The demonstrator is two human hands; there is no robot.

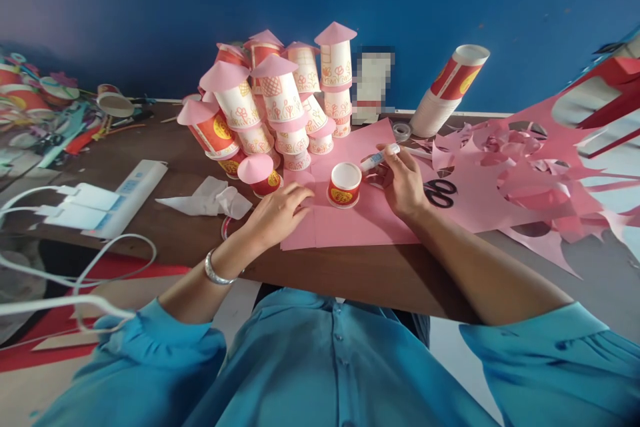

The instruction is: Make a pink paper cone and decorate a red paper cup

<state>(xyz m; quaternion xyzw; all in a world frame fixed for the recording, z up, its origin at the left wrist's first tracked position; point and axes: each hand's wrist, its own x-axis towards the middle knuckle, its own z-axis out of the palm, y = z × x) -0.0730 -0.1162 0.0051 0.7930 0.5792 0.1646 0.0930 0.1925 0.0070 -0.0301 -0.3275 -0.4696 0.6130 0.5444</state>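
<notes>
My right hand (pixel 404 181) is closed around a white and blue glue stick (pixel 373 161), just right of a red and white paper cup (pixel 344 192). The cup stands upright on pink paper (pixel 370 227), its white rim up. To the left of the cup, my left hand (pixel 280 208) hovers over or rests on the paper's edge, fingers stretched out and seemingly holding nothing. Just behind that hand stands a short red cup with a pink cone roof (pixel 255 169). Black scissor handles (pixel 440 193) lie right of my right hand.
Paper-cup towers with pink roofs (pixel 280 97) crowd the back. A cup stack (pixel 437 107) and tape roll (pixel 401 131) stand behind my right hand. Pink scraps (pixel 500 153) cover the right. A power strip (pixel 133 197), crumpled tissue (pixel 213 199) and craft clutter (pixel 65 107) lie left.
</notes>
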